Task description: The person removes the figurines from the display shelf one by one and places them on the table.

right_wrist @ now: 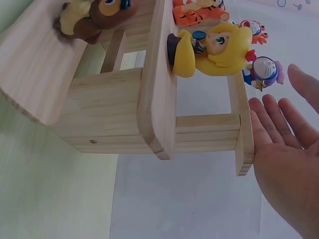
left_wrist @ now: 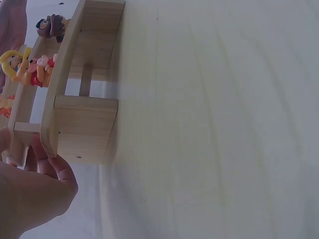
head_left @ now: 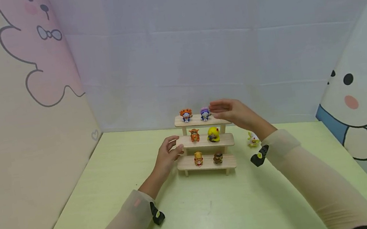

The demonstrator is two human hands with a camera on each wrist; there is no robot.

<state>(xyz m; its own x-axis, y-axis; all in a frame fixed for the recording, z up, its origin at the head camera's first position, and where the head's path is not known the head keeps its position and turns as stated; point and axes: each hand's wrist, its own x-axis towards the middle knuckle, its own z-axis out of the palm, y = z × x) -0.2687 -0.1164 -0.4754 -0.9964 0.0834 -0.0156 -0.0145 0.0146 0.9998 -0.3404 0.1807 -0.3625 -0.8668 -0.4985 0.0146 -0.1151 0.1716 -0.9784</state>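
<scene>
Surface: pale green, walled by printed backdrops. Stepped wooden shelf stands at mid-surface toward the back, three tiers, two small figures on each. Looks like light, stiff, bare wood; likely to slide or tip if nudged. Best held by the tier ends or side legs, kept level. Left hand curls round the left end of the middle tier. Right hand hangs flat and released beside the top tier, near the purple-capped figure. Figures look hard, smooth, loose-standing; pinch by the body. Yellow toy sits apart, right of the shelf.
</scene>
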